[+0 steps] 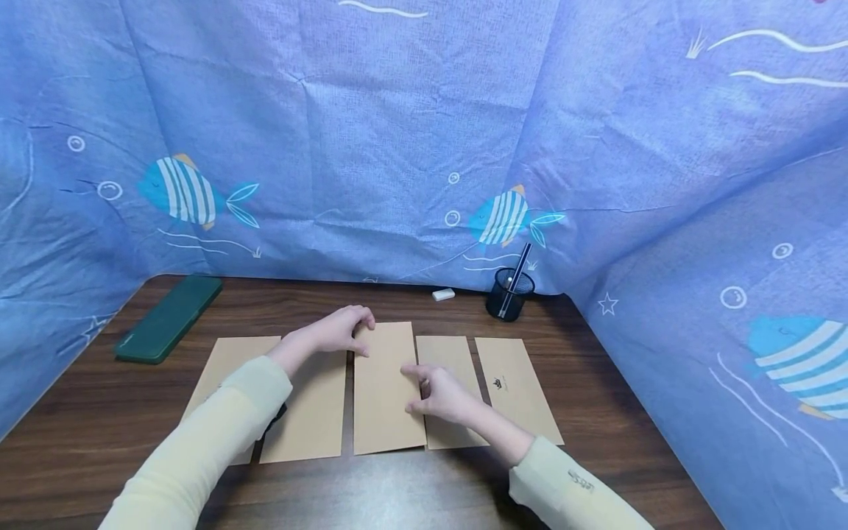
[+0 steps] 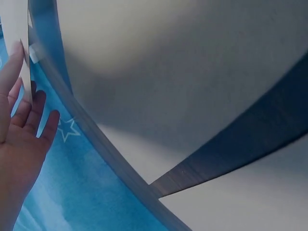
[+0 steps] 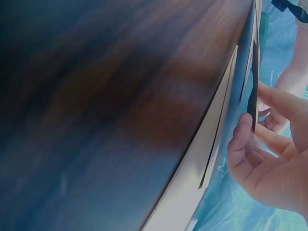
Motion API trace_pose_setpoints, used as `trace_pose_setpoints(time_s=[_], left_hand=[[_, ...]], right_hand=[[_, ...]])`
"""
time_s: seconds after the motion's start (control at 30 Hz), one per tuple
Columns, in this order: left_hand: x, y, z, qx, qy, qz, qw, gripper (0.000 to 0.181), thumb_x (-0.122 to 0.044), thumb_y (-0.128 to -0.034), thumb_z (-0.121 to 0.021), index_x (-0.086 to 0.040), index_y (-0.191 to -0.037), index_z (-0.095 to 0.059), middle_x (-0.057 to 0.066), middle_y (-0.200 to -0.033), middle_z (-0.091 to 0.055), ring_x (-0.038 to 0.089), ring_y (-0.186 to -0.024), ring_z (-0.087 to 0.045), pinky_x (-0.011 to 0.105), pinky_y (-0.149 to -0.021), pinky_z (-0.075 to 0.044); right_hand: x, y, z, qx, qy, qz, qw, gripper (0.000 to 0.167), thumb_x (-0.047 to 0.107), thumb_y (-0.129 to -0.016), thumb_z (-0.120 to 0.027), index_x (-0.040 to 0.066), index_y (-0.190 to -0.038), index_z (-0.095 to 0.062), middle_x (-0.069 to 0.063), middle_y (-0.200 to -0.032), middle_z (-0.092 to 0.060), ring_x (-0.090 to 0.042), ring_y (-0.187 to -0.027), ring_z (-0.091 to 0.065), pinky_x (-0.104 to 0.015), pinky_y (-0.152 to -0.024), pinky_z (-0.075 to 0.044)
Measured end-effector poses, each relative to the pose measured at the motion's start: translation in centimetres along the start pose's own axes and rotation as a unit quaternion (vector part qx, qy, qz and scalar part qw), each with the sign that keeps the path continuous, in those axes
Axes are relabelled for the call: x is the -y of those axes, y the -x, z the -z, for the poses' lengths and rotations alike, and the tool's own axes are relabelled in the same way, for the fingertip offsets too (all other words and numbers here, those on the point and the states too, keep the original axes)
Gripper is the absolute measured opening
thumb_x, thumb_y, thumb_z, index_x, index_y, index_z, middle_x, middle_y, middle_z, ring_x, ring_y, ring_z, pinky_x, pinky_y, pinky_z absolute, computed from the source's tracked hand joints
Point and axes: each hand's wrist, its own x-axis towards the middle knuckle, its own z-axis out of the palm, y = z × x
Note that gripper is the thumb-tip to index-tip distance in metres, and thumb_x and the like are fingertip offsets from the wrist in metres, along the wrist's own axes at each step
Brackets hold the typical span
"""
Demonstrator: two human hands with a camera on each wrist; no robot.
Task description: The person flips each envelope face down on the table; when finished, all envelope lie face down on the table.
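Note:
Several tan kraft-paper rectangles lie side by side in a row; whether they are envelopes or notebooks I cannot tell. The middle kraft-paper rectangle (image 1: 389, 423) stands slightly off the table, with a shadow under its lower right corner. My left hand (image 1: 336, 330) pinches its upper left edge, thumb on top. On the right edge my right hand (image 1: 442, 394) holds it between thumb and fingers. In the right wrist view the fingers (image 3: 240, 132) grip the sheet's edge, seen nearly edge-on. The rightmost rectangle (image 1: 520, 397) bears a small dark crown print.
A dark green case (image 1: 168, 320) lies at the table's (image 1: 616, 442) left. A black mesh cup (image 1: 509, 298) with pens stands at the back right, and a small white eraser (image 1: 443, 294) is left of it. Blue fish-print cloth (image 1: 397, 147) encloses the back and sides.

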Motion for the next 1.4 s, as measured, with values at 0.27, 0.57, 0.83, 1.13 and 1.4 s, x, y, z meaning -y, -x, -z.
trace_pose_setpoints(time_s=[0.27,0.57,0.83,1.13,1.4], left_hand=[[-0.4,0.4,-1.0,0.024,-0.016,0.027,0.9992,0.062,-0.039,-0.0629,-0.085,-0.008,-0.107,-0.056,0.006,-0.106,-0.056,0.025,-0.102,-0.047,0.048,-0.089,-0.039],[-0.8,0.7,-1.3,0.052,-0.026,0.052,0.997,0.068,-0.042,-0.0633,-0.085,-0.008,-0.113,-0.054,0.009,-0.113,-0.053,0.03,-0.11,-0.044,0.054,-0.091,-0.036],[-0.8,0.8,-1.5,0.071,-0.068,0.053,0.9938,0.065,-0.046,-0.0657,-0.082,-0.009,-0.113,-0.056,0.007,-0.114,-0.051,0.028,-0.109,-0.044,0.051,-0.091,-0.038],[-1.0,0.9,-1.2,0.082,-0.086,0.062,0.991,0.065,-0.046,-0.0666,-0.081,-0.009,-0.113,-0.057,0.007,-0.117,-0.05,0.029,-0.112,-0.044,0.052,-0.092,-0.04],[-0.9,0.5,-1.5,0.09,-0.093,0.073,0.9889,0.064,-0.048,-0.0664,-0.081,-0.011,-0.113,-0.056,0.007,-0.117,-0.049,0.028,-0.111,-0.043,0.05,-0.092,-0.04]], right_hand=[[-0.1,-0.2,-0.2,0.04,0.07,-0.013,0.9967,0.066,0.023,-0.075,-0.08,0.005,-0.132,-0.054,-0.007,-0.13,-0.058,-0.018,-0.114,-0.056,-0.034,-0.099,-0.044],[0.2,-0.4,0.0,0.053,0.109,-0.031,0.9921,0.066,0.029,-0.071,-0.082,0.01,-0.129,-0.057,-0.001,-0.095,-0.06,-0.009,-0.081,-0.051,-0.023,-0.07,-0.045],[0.6,-0.5,0.1,0.067,0.124,-0.045,0.989,0.063,0.028,-0.07,-0.083,0.012,-0.127,-0.06,-0.001,-0.088,-0.054,-0.01,-0.077,-0.047,-0.021,-0.063,-0.042],[0.3,-0.1,0.7,0.056,0.082,-0.032,0.9945,0.065,0.028,-0.071,-0.082,0.011,-0.129,-0.057,-0.004,-0.092,-0.053,-0.009,-0.072,-0.049,-0.02,-0.06,-0.042],[-1.1,1.6,2.9,0.0,0.091,0.032,0.9953,0.064,0.022,-0.072,-0.081,0.007,-0.129,-0.056,-0.01,-0.094,-0.054,-0.019,-0.077,-0.053,-0.023,-0.063,-0.043]])
